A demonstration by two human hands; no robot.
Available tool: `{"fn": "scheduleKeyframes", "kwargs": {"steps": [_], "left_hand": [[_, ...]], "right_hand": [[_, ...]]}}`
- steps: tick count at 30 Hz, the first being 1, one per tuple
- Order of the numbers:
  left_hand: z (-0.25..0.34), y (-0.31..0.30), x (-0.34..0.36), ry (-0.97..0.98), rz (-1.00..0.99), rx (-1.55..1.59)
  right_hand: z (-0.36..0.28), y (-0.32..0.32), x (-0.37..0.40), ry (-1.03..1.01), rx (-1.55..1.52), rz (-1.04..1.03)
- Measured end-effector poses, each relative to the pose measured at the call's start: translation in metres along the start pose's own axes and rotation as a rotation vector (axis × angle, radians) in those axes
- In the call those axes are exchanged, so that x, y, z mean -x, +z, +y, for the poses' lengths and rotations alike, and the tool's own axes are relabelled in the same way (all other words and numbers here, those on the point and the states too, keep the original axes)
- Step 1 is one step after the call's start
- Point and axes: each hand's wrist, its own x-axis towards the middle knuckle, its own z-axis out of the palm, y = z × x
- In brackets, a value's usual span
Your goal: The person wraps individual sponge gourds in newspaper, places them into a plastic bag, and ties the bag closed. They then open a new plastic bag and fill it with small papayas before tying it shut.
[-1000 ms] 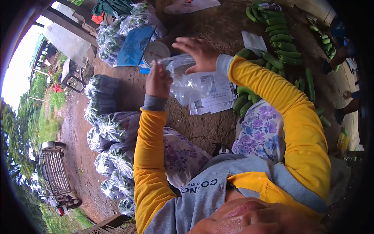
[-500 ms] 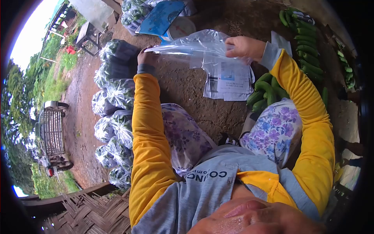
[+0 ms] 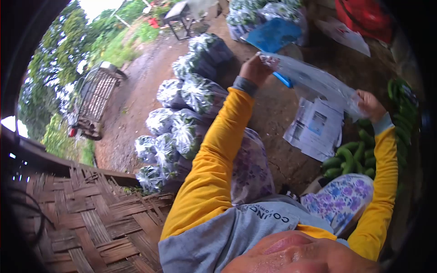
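A clear plastic bag (image 3: 314, 78) is stretched between my two hands. My left hand (image 3: 258, 69) is closed on its upper left end, and my right hand (image 3: 371, 105) pinches its lower right end. Below the bag, printed papers (image 3: 316, 129) lie on the dirt floor. Green cucumber-like vegetables (image 3: 348, 159) are piled beside the papers, near my right knee. Behind the bag is a scale with a blue top (image 3: 275, 34), partly covered by my left hand and the bag.
Packed plastic bags of greens (image 3: 200, 95) stand in rows at the left, with more (image 3: 268, 13) behind the scale. More green vegetables (image 3: 403, 118) lie at the far right. A red bag (image 3: 364, 18), woven bamboo panel (image 3: 100, 218), small table (image 3: 178, 13) and parked cart (image 3: 98, 93) are around.
The view has turned, so the surroundings appear shifted right and tilted. The plastic bag now slants down to the right between my hands, where before it was roughly level.
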Motion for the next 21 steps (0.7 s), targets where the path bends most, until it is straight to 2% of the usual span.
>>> {"fn": "scheduleKeyframes", "kwargs": {"steps": [2,5,8,11,12,14,15,16,18,20,21], "left_hand": [[-0.006,-0.018,-0.005,-0.041,-0.178,0.236],[-0.004,-0.015,-0.001,-0.291,-0.471,0.24],[-0.012,0.01,0.025,-0.365,-0.358,-0.75],[-0.026,0.019,0.029,-0.415,-0.378,-1.502],[-0.026,0.017,0.028,-0.421,-0.261,-1.408],[-0.019,0.005,0.018,-0.429,-0.031,-1.22],[-0.022,-0.028,0.001,-0.423,0.059,-1.009],[-0.016,-0.031,-0.004,-0.345,0.13,-0.769],[-0.005,-0.035,-0.004,-0.183,0.261,-0.285],[0.001,-0.027,0.003,-0.121,0.166,-0.152],[0.003,-0.019,0.008,-0.091,0.118,-0.086]], "right_hand": [[0.024,-0.009,-0.01,0.074,0.171,0.017],[0.051,-0.042,-0.012,0.039,0.067,0.324],[0.056,-0.071,-0.004,-0.181,-0.457,0.722],[0.041,-0.08,-0.003,-0.35,-0.653,0.743],[0.034,-0.075,-0.004,-0.394,-0.711,0.757],[0.025,-0.072,0.002,-0.347,-0.647,0.502],[-0.009,-0.032,0.01,-0.321,-0.57,0.413],[-0.034,0.006,0.012,-0.294,-0.491,0.323],[-0.043,0.031,0.0,-0.062,-0.068,0.151],[-0.004,0.017,-0.018,0.074,0.545,0.162],[0.007,0.011,-0.024,0.176,0.542,0.097]]}}
